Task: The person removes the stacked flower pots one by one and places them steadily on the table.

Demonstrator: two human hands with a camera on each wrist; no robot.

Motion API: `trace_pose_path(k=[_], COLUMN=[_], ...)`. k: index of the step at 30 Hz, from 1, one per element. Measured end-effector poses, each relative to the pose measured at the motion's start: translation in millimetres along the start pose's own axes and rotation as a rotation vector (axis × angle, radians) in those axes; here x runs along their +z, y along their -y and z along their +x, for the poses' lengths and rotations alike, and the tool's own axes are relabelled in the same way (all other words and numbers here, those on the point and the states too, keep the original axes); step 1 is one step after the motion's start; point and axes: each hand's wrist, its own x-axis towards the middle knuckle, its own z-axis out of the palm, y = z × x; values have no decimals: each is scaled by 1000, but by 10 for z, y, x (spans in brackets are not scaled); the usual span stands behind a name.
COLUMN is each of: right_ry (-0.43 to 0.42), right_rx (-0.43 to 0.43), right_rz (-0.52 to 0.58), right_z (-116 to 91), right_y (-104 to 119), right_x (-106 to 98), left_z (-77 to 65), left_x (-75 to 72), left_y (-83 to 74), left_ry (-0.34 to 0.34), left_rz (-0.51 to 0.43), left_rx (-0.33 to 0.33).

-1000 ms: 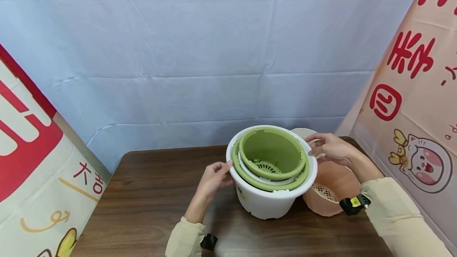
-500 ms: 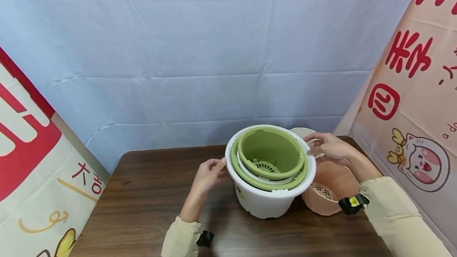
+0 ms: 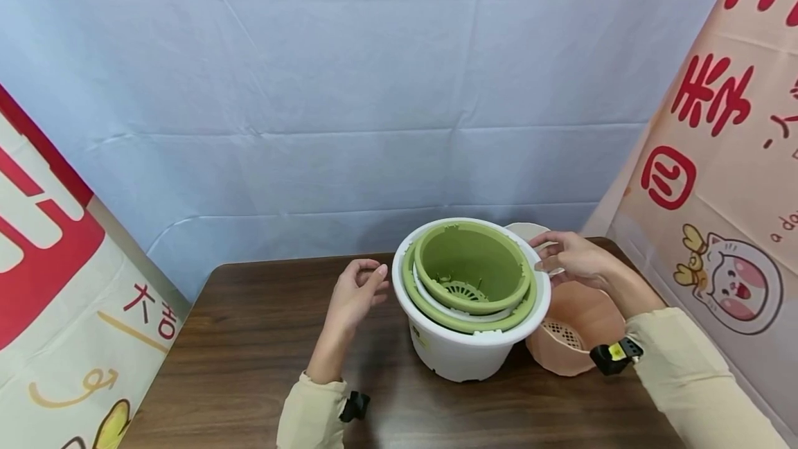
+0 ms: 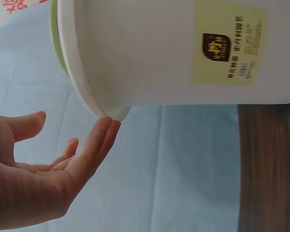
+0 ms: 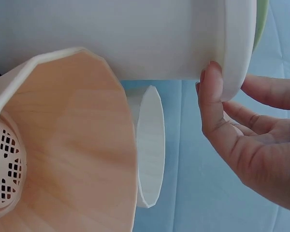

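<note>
A large white flowerpot stands on the table, with smaller green and white pots nested inside it. The innermost green pot has a slotted bottom. My right hand pinches the white pot's rim on its right side; in the right wrist view the thumb lies on the rim's top side and a finger hooks under it. Just left of the pot is my left hand, fingers loosely bent around nothing. Seen from the left wrist, its fingertips come right up to the rim. A yellow label marks the pot's side.
To the right of the stack, a peach pot with a perforated bottom sits beneath my right forearm. Another white pot is behind it. A pale blue cloth hangs behind the dark wooden table, with printed cloths at both sides.
My left hand has let go of the white flowerpot's rim and moved a little left. My right hand keeps its grip on the rim, and the pots stay in place.
</note>
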Motion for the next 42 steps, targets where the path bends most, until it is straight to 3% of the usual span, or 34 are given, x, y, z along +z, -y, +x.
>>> trace_pose_path(k=[10, 21, 27, 42], right_ry=[7, 1, -1, 7], right_rx=[3, 7, 5, 1], right_rz=[-1, -15, -9, 7], right_z=[5, -9, -8, -6], right_y=[1, 11, 10, -2], right_x=[-2, 1, 7, -1], left_z=[-23, -25, 6, 96], left_x=[2, 41, 92, 179], left_y=[-117, -251, -311, -379], left_ry=[24, 102, 136, 188], left_rz=[65, 74, 91, 240], left_rx=[28, 56, 41, 10])
